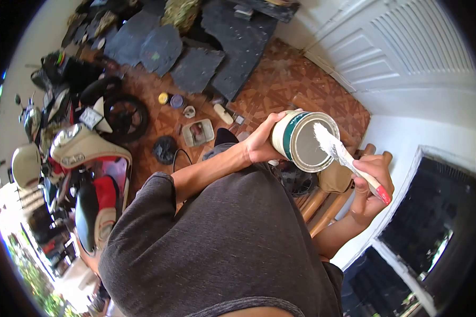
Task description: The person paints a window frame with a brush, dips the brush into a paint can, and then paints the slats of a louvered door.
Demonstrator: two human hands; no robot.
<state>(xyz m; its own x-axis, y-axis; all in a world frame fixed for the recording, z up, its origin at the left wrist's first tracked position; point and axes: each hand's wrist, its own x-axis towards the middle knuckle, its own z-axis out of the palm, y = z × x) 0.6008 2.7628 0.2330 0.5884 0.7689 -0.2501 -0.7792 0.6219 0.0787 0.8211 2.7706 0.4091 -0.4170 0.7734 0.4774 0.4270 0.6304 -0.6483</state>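
My left hand (pixel 263 138) is wrapped round a paint can (pixel 285 134) with a green and cream label. The can is tilted so its round mouth faces up toward me, and its inside looks pale grey. In my right hand (pixel 374 182) is a paintbrush (pixel 349 157) with a white-smeared handle that ends in red. Its bristles, coated in white paint, overlap the can's mouth in this view. My right fingers close round the lower part of the handle.
Wooden rails (pixel 330 211) and a tan bag (pixel 336 177) lie beneath the can. A tray (pixel 198 132), small jars (pixel 176 101) and a black bag (pixel 164 149) sit on the tiled floor (pixel 285 74). Scooters (pixel 92 145) stand left; dark sheets (pixel 198 68) lie ahead; a white door (pixel 375 53) is right.
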